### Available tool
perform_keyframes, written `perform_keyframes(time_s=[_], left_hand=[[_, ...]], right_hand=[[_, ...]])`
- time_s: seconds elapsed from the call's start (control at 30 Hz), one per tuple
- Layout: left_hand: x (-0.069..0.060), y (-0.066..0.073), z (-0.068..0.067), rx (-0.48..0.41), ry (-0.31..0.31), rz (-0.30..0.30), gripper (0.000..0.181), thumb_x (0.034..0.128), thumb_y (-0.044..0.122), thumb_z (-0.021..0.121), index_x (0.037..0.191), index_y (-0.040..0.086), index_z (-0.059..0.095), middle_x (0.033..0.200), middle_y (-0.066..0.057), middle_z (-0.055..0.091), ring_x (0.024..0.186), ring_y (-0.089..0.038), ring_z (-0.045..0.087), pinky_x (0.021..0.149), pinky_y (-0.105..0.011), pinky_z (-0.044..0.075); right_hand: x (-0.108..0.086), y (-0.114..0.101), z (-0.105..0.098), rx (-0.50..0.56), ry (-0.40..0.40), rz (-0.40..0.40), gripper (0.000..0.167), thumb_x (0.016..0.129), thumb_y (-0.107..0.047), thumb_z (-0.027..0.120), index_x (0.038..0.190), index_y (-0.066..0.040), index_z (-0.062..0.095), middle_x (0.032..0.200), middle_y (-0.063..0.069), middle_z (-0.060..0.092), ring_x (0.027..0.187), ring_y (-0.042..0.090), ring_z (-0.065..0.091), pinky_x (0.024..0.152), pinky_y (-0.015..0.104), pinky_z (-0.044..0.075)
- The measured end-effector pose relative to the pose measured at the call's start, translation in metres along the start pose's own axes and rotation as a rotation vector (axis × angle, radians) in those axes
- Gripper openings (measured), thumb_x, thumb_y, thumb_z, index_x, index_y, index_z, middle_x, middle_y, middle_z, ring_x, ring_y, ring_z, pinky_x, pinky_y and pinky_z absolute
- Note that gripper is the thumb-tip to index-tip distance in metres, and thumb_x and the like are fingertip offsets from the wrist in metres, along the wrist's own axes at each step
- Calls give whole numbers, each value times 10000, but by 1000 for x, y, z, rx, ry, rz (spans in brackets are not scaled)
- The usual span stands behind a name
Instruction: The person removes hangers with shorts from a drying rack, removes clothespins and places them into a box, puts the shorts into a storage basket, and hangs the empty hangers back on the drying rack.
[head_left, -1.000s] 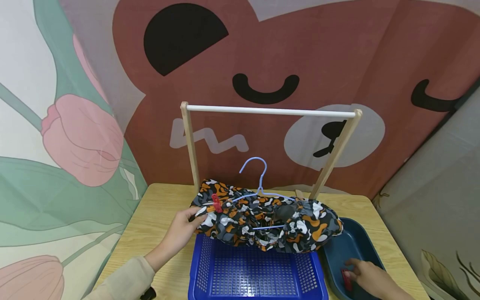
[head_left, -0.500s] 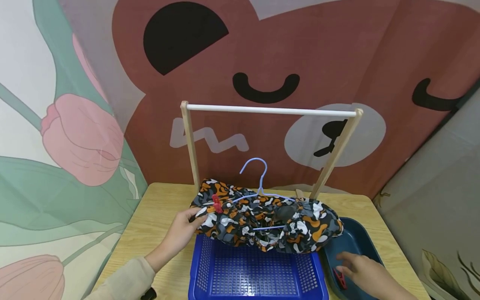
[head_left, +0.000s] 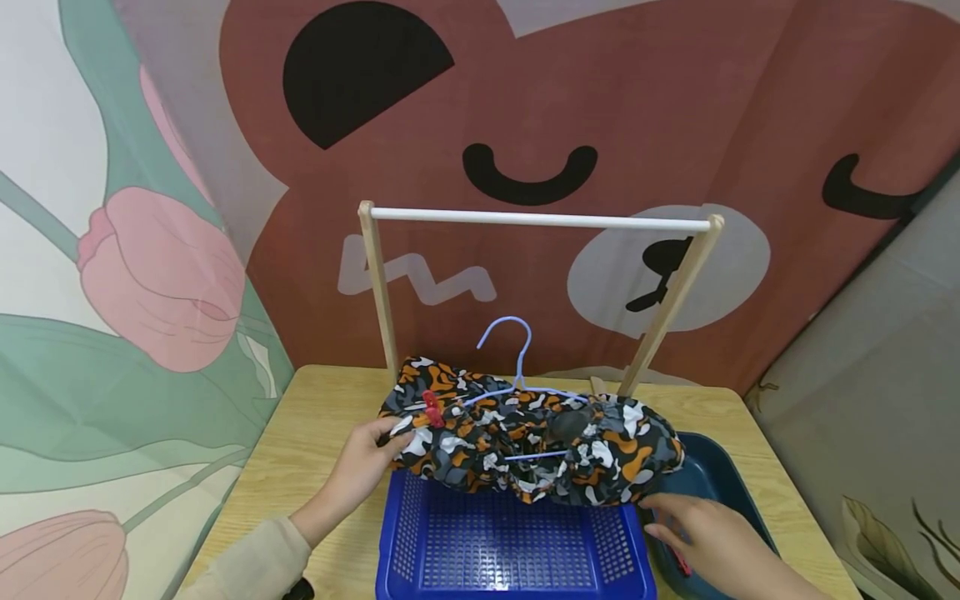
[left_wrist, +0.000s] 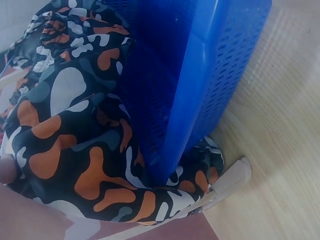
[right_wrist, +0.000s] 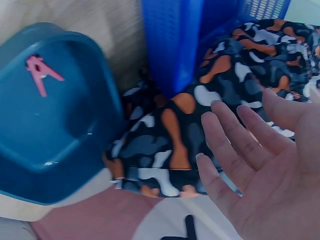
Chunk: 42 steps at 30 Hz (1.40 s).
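A garment with a black, orange, grey and white camouflage print (head_left: 630,450) lies bunched over the back of the blue basket. A lavender hanger (head_left: 520,358) is in it, hook up. One red clothespin (head_left: 432,408) is on the garment's left part. My left hand (head_left: 363,458) pinches the garment's left edge between thumb and fingers; the left wrist view shows little of that hand. My right hand (head_left: 705,533) is at the garment's right lower edge, fingers extended and holding nothing. Another clothespin (right_wrist: 42,75) lies in the teal tray (right_wrist: 55,145).
Behind the garment stands a rack with wooden posts (head_left: 381,292) and a white bar (head_left: 540,218). The blue perforated basket (head_left: 386,542) is at the front of the wooden table (head_left: 330,400), with the tray to its right. A printed cloth (head_left: 750,108) hangs behind.
My right hand has let go of the red clothespin in the tray and moved left and up to the garment's right edge. The left hand has kept its grip in place.
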<state>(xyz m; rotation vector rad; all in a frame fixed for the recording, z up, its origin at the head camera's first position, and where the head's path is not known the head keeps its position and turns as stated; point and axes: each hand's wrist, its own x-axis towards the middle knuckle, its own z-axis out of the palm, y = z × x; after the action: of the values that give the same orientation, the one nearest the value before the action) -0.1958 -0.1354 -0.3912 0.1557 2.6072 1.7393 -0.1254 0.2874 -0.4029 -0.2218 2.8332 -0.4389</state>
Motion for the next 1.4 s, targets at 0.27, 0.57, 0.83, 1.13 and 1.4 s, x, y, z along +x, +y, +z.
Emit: perform_keyframes(time_s=[0.27, 0.57, 0.83, 1.13, 1.4], left_hand=[[-2, 1, 1, 6, 9, 1, 41, 920, 36, 676, 889, 11, 686, 666, 14, 407, 601, -113, 383, 570, -240, 350], [-3, 1, 3, 22, 25, 4, 51, 923, 40, 675, 937, 8, 713, 671, 14, 411, 586, -114, 373, 553, -249, 345], [-3, -1, 2, 20, 29, 17, 42, 920, 47, 680, 911, 15, 705, 696, 13, 427, 615, -121, 389, 574, -252, 356], [-3, -3, 4, 9, 24, 12, 60, 923, 37, 672, 870, 18, 691, 697, 13, 418, 621, -124, 380, 584, -254, 350], [-2, -2, 4, 17, 28, 8, 50, 926, 46, 672, 902, 12, 699, 695, 11, 409, 611, -126, 375, 576, -258, 343]], right_hand=[[-7, -26, -9, -82, 136, -259, 255, 915, -343, 701, 1113, -182, 718, 888, -198, 640, 761, -30, 565, 651, 278, 520], [-4, -57, -8, -121, 286, -473, 182, 927, -308, 705, 1085, -221, 723, 975, -151, 688, 864, 47, 644, 723, 348, 555], [7, -86, -5, -117, 406, -663, 176, 889, -237, 750, 1061, -216, 719, 950, -140, 677, 837, 52, 635, 700, 314, 537], [19, -121, -11, -103, 377, -725, 170, 927, -257, 711, 1084, -196, 730, 993, -93, 703, 904, 73, 652, 783, 339, 534], [35, -153, -21, -85, 400, -720, 199, 953, -291, 679, 1125, -204, 725, 1038, -93, 704, 939, 85, 651, 819, 354, 525]])
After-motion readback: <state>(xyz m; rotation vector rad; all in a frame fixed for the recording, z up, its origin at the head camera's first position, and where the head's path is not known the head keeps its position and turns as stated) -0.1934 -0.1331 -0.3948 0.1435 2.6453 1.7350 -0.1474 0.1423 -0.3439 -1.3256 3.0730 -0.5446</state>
